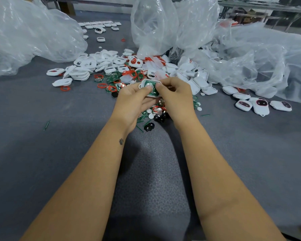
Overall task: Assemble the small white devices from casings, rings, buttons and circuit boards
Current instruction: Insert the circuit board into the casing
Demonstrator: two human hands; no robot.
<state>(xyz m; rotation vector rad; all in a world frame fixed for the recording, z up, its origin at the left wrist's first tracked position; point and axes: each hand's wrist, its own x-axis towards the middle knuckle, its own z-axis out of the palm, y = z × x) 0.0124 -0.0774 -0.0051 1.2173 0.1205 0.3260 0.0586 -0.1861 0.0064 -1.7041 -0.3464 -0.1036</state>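
My worktop (42, 153) is covered in grey textured mat; behind it stand metal shelf frames (261, 7) in dim light.

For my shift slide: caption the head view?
Both hands, left and right, hold a white casing with its green board above the parts pile.

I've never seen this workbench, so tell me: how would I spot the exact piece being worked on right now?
Start at the heap of white casings mid-table. In front, the left hand and right hand grip one open white casing. Only it is raised, its green circuit board facing up.
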